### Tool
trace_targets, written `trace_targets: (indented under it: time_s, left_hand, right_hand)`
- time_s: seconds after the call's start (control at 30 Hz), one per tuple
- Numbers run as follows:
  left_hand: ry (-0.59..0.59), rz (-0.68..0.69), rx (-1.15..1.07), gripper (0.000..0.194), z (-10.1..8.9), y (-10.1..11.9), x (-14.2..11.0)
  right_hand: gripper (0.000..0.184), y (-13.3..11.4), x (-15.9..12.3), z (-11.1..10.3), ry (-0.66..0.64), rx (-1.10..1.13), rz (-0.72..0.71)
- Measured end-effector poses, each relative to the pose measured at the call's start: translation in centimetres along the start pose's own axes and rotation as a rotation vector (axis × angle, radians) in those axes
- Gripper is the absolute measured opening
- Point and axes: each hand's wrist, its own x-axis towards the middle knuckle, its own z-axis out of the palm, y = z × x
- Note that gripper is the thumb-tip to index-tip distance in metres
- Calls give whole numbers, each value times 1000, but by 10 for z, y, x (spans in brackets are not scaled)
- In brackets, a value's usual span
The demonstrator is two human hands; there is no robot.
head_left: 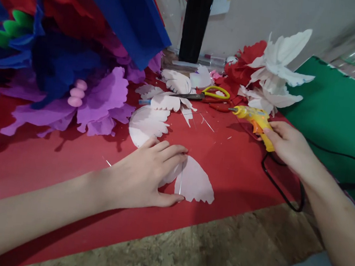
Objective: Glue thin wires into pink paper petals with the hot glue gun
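My left hand [151, 170] lies over a white scalloped cut-out [195, 181] on the red sheet, with its thumb and fingers apart. A thin straight strip [181, 178] runs along the cut-out between my thumb and fingertips. Part of the white piece is hidden under the palm. My right hand [286, 142] is wrapped round a yellow hot glue gun [253, 115] with an orange trigger; its nozzle points left, away from the cut-out. Just beyond my left hand is another white scalloped cut-out [146, 123].
Yellow-handled scissors [216, 92] rest on white pieces at the back. Purple petals [104, 104] and blue ones crowd the left, and white petal shapes [279, 67] stand back right. A phone [196, 25] leans upright. The gun's black cord [284, 199] loops right, beside a green sheet [335, 111].
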Motion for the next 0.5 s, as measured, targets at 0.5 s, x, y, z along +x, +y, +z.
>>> trace_targets:
  time_s: [0.5]
  left_hand:
    - [-9,-21,-26,55,1,1,1]
  right_hand:
    - [46,-30,-34,-1,-142,196,-117]
